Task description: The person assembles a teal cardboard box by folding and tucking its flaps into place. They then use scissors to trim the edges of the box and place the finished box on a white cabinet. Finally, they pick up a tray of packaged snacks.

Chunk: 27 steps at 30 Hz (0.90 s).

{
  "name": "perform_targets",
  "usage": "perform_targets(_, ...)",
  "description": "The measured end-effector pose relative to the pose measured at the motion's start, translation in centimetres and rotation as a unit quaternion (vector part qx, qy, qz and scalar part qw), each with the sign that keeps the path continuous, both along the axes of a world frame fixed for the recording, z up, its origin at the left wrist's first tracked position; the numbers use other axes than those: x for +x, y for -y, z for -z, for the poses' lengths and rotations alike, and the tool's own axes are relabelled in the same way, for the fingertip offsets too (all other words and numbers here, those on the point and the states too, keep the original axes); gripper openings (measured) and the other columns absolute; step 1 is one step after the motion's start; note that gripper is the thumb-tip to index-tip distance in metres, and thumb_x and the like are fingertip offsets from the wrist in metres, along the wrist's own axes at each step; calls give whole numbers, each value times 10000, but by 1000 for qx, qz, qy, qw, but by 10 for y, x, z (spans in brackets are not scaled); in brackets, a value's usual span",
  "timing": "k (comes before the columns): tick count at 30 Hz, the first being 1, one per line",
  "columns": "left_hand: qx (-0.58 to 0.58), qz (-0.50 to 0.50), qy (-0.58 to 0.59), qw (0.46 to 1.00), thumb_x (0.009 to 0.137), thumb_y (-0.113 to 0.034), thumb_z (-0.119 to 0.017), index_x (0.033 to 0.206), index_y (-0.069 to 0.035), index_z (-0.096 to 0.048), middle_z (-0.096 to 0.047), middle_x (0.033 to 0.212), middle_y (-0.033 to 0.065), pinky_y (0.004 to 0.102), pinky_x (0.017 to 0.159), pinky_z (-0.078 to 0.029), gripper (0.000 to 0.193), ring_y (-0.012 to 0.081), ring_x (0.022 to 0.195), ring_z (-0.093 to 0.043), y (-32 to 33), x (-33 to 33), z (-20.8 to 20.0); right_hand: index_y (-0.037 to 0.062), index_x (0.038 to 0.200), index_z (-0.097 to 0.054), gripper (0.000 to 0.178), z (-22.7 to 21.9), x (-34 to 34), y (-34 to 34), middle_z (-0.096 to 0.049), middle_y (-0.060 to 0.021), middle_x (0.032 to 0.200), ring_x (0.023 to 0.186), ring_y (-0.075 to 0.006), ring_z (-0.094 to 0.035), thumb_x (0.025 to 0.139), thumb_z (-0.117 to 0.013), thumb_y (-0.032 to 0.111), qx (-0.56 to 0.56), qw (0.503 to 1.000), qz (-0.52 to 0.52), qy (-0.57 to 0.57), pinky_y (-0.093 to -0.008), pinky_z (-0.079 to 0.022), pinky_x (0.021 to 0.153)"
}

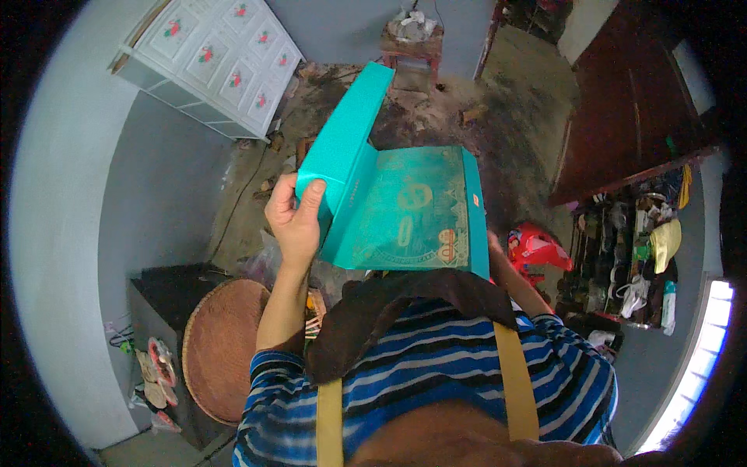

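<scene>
A teal cardboard box with pale gold printing on its broad panel is held up before my chest. Its long left part stands angled away from that panel, so the box looks unfolded at a crease. My left hand grips the near left corner, thumb on the outer face and fingers behind it. At the right edge, only a sliver of my right hand shows beside the box; its fingers are hidden behind the panel. A dark cloth lies across my chest just below the box.
A white chest of drawers stands far left, a small wooden stool at the back wall. A round woven tray leans against a dark cabinet. At right are a red plastic bag, a cluttered rack and a brown door.
</scene>
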<state>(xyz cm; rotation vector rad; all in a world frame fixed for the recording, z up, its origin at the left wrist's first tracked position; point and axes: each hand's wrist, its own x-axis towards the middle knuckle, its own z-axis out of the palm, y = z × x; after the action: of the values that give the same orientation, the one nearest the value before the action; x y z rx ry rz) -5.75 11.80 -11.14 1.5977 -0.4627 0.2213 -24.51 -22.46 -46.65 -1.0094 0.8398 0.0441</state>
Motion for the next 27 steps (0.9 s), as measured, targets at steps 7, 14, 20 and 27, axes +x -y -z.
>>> perform_targets(7, -160, -31, -97, 982, 909, -163, -623, 970, -40, -584, -602, 921, 18, 299, 794, -447, 143, 127, 850, -554, -29, 30, 2, 75, 1262, -481, 486, -145, 29, -63, -513, -95, 1175, 1048, -227, -502, 943, -485, 441, -59, 995, -10, 78, -359, -408, 871)
perform_targets(14, -492, 2, -142, 859, 979, -235, -499, 1143, -18, -562, -608, 1128, 91, 444, 911, -466, 279, 255, 1048, -571, -104, 66, -32, 73, 1391, -403, 620, -214, 69, -37, -470, -128, 1358, 1211, -258, -469, 947, -457, 503, -18, 959, 113, 260, -379, -377, 1027)
perform_targets(20, -538, 37, -72, 839, 983, -202, -476, 1179, 2, -556, -590, 1195, 149, 482, 964, -444, 294, 290, 1100, -553, -138, 98, -62, 49, 1394, -390, 612, -171, 104, 47, -492, -119, 1349, 1212, -271, -480, 938, -512, 438, 198, 931, 10, 305, -429, -404, 1003)
perform_targets(27, -547, 99, -109, 824, 995, -266, -447, 1104, -28, -568, -631, 1121, 110, 456, 994, -422, 288, 260, 1057, -585, -29, 159, -164, -6, 1201, -553, 388, -79, 194, 49, -619, -124, 1123, 971, -257, -566, 916, -542, 258, 243, 932, -130, 237, -387, -453, 845)
